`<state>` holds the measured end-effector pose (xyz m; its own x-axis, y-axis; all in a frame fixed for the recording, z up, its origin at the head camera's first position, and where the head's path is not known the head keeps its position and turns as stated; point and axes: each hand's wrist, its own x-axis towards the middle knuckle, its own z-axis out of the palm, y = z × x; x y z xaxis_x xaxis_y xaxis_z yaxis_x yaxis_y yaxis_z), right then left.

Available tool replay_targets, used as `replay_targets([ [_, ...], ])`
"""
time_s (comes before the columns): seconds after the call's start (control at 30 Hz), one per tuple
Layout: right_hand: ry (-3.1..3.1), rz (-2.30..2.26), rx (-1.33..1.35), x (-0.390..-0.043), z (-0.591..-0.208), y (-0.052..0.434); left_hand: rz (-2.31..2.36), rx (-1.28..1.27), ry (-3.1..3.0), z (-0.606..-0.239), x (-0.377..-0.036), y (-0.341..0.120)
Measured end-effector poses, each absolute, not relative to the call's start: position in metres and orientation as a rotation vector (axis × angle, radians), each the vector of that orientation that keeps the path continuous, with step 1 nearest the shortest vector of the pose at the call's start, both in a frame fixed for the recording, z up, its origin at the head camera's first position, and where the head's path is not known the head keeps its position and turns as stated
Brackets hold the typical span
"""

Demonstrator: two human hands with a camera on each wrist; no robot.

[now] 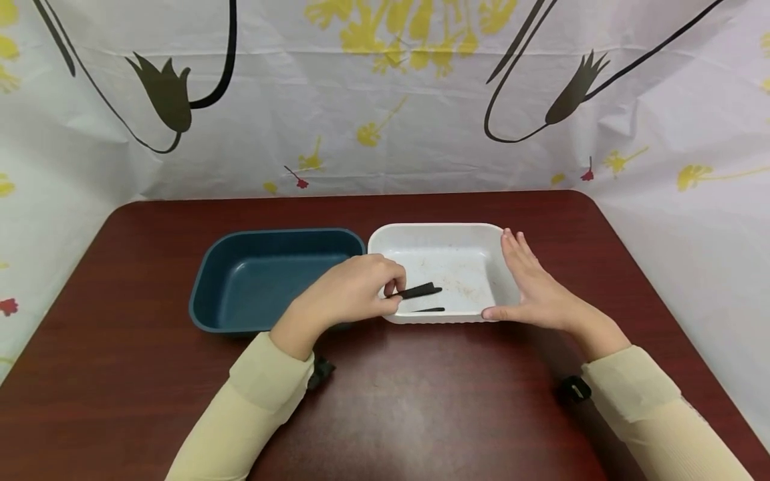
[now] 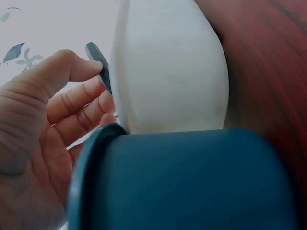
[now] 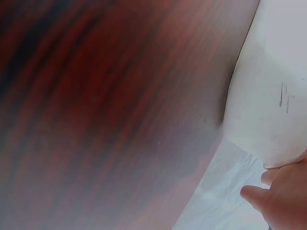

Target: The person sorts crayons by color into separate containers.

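at the far left of the pair, toward the table's (image 1: 120, 374) left edge, a dark blue tub (image 1: 265, 277), open side up, long side parallel to the table's front edge. pressed against its right wall, a white tub (image 1: 445, 267), rims touching near the middle of the table; from the left wrist view, same two walls meeting, blue in front, white behind. over the seam between them, left hand (image 1: 351, 290), fingers curled, thumb and fingertips pinching the near end of a thin black strip (image 1: 421, 291), held just above the white tub's floor and pointing right. below it, toward the tub's front wall, a second black piece (image 1: 430, 310), small and flat, lying on the white floor; faint brown smudges on that floor too. at the white tub's right wall, right hand (image 1: 532, 287), fingers straight and together, palm flat against the outside of the wall, thumb along the front right corner, grasping nothing. cream sleeves on both forearms, with a dark strap at each wrist. behind the table's far edge, a pale sheet with yellow flowers and black stems.
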<state>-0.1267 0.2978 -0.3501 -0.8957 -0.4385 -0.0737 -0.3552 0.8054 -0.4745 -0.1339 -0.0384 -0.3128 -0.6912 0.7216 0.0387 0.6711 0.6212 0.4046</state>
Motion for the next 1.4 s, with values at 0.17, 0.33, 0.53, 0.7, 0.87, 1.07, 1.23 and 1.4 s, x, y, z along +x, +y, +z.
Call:
replay_targets([
  [0.17, 2.813, -0.688, -0.624, -0.126, -0.350, 0.298, 0.607, 1.062, 2.812, -0.317, -0.139, -0.035],
  [0.33, 2.820, -0.691, -0.640, -0.126, -0.350, 0.298, 0.610, 0.980, 2.865, -0.320, -0.143, -0.031],
  [0.53, 2.818, -0.681, -0.645, -0.128, -0.351, 0.299, 0.566, 0.927, 2.908, -0.325, -0.148, -0.029],
  [0.7, 2.818, -0.697, -0.647, -0.126, -0.350, 0.299, 0.573, 0.900, 2.877, -0.328, -0.151, -0.026],
  [0.87, 2.812, -0.710, -0.652, -0.126, -0.350, 0.298, 0.542, 0.872, 2.868, -0.332, -0.154, -0.023],
  [1.07, 2.815, -0.691, -0.634, -0.127, -0.350, 0.299, 0.467, 0.869, 2.877, -0.333, -0.157, -0.017],
  [1.23, 2.813, -0.708, -0.633, -0.126, -0.348, 0.297, 0.421, 0.858, 2.873, -0.336, -0.158, -0.015],
  [1.4, 2.811, -0.721, -0.644, -0.126, -0.348, 0.296, 0.482, 0.867, 2.849, -0.336, -0.155, -0.019],
])
